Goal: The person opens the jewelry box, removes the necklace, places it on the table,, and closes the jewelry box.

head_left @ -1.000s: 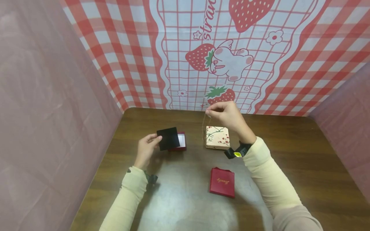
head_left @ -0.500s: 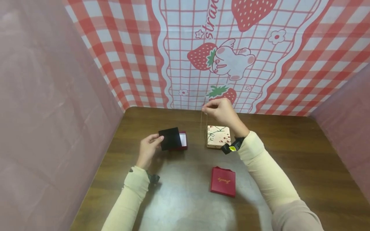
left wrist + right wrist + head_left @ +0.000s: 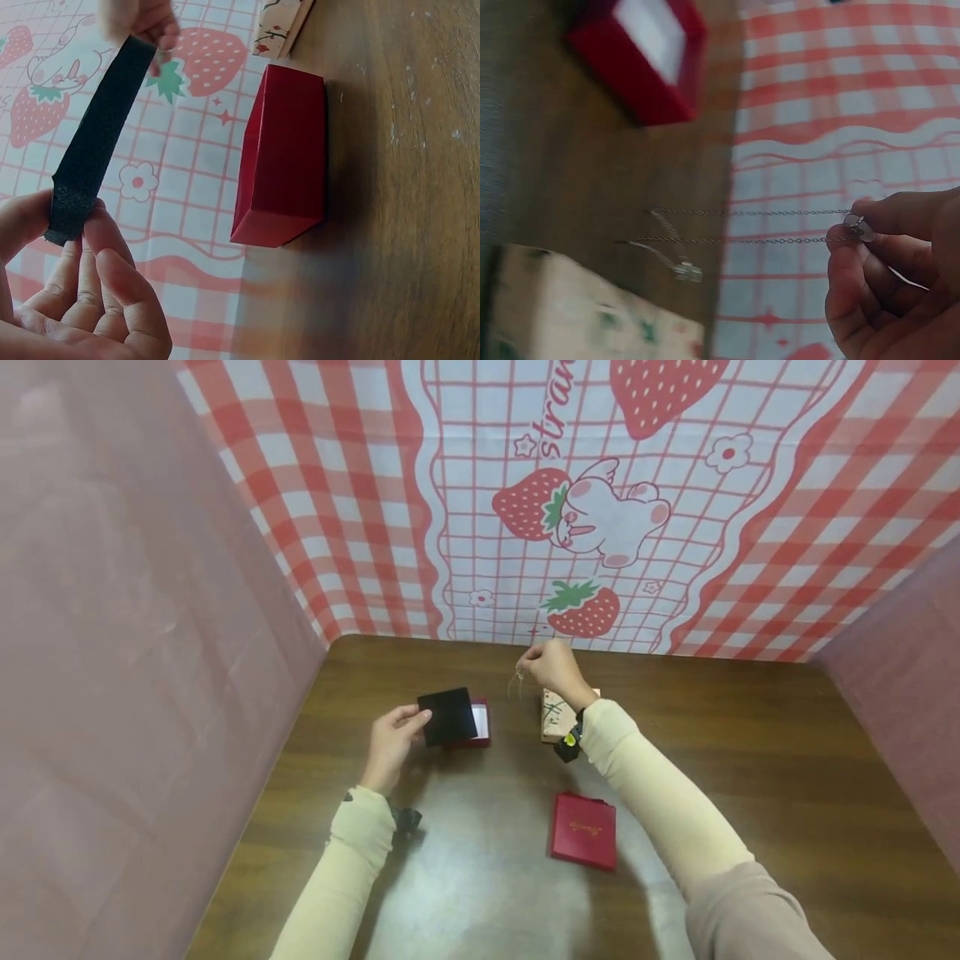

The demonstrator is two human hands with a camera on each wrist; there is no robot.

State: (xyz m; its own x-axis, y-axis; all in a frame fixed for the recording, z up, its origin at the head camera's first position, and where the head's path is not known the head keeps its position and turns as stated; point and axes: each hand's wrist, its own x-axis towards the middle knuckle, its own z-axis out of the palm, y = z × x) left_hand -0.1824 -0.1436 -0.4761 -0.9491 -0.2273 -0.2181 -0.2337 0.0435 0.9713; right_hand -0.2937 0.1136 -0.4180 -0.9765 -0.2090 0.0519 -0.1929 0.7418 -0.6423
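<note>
A thin black square pad (image 3: 447,717) is pinched at its left edge by my left hand (image 3: 390,745), thumb on top. The left wrist view shows this pad edge-on, tilted and raised above the table. Behind it stands an uncovered red box (image 3: 289,146) with a white inside, partly hidden in the head view. My right hand (image 3: 557,670) pinches a fine chain necklace (image 3: 772,241) near a small pale piece at the fingertips. The chain hangs in a loop, with a small shiny pendant (image 3: 688,271) at its low end.
A cream box with a blossom print (image 3: 555,714) stands below my right wrist, partly covered by it. Nearer to me lies a red lid with gold lettering (image 3: 585,831). A strawberry-patterned cloth (image 3: 480,527) rises behind the wooden table (image 3: 465,877); pink cloth hangs at both sides.
My right hand has come lower and to the left with the necklace, towards the black pad. My left hand still holds the pad in nearly the same place.
</note>
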